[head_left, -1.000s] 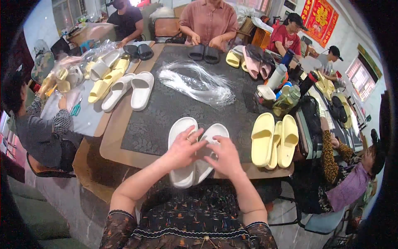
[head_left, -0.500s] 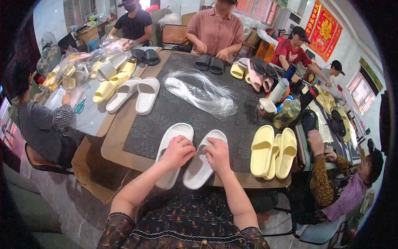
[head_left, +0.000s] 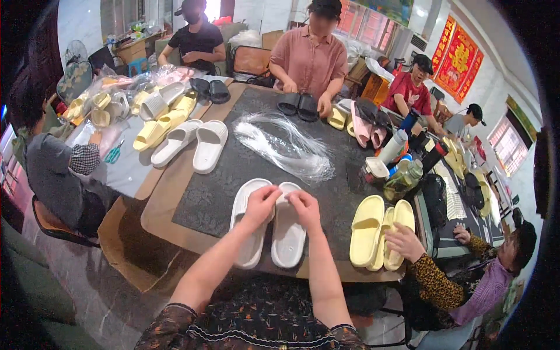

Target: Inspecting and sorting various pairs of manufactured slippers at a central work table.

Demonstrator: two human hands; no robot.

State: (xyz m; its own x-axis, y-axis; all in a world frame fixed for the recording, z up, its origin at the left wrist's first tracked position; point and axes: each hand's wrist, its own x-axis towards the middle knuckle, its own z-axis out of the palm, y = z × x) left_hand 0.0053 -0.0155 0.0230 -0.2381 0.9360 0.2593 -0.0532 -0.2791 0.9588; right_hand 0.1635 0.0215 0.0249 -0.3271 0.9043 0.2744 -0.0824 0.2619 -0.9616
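A pair of pale grey-white slide slippers lies at the near edge of the table in front of me: the left slide [head_left: 249, 251] and, close beside it, the right slide [head_left: 288, 245]. My left hand [head_left: 262, 207] is closed with its fingertips pinched together at the inner side of the right slide's strap. My right hand [head_left: 304, 209] is also pinched, its fingertips just across from the left ones over that strap. What is between the fingers, if anything, is too small to tell. Beyond them lies a loose bundle of clear plastic strands [head_left: 280, 146].
Yellow slides [head_left: 366, 233] sit right of my hands, where a co-worker's hand [head_left: 405, 240] reaches. Another white pair [head_left: 210, 146] lies far left. Bottles and a jar [head_left: 402, 181] crowd the right edge. Across the table, a person handles black slides [head_left: 307, 108].
My hands have come together over the right slide's strap, and that slide now lies straighter. A co-worker's hand on the right has come to the yellow slides.
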